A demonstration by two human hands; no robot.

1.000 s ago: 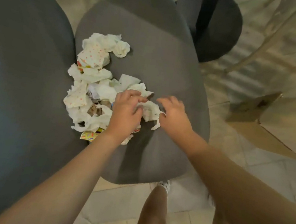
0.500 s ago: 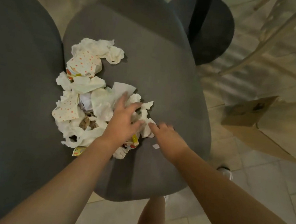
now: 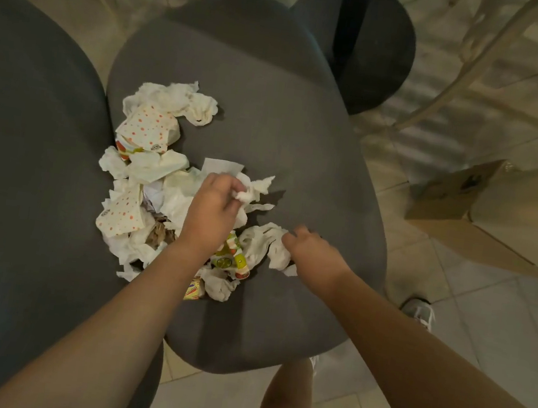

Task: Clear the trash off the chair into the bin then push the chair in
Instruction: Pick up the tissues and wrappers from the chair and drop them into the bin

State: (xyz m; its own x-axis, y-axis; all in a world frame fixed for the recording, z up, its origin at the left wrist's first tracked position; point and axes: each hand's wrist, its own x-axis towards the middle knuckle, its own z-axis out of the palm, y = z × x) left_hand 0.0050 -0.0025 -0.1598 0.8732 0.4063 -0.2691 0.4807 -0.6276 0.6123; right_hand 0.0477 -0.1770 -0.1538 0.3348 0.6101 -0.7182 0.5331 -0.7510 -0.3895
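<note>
A grey upholstered chair seat (image 3: 287, 131) carries a heap of trash (image 3: 149, 167): crumpled white tissues, orange-dotted wrappers and small colourful packets. My left hand (image 3: 213, 212) is over the middle of the heap, its fingers curled round a crumpled white tissue (image 3: 248, 194). My right hand (image 3: 314, 252) lies at the heap's right edge, fingers closed on another white tissue wad (image 3: 265, 244). An open brown cardboard box (image 3: 465, 209) stands on the floor to the right of the chair.
The chair's grey backrest (image 3: 18, 171) fills the left side. A black round table base with its pole (image 3: 358, 37) stands just beyond the seat. Pale chair legs (image 3: 455, 74) cross the tiled floor at the upper right. My legs and a shoe (image 3: 419, 312) are below the seat.
Both hands went from resting flat on the tissues to curling their fingers around them. The left hand now bunches a tissue, and the right hand has drawn a wad together.
</note>
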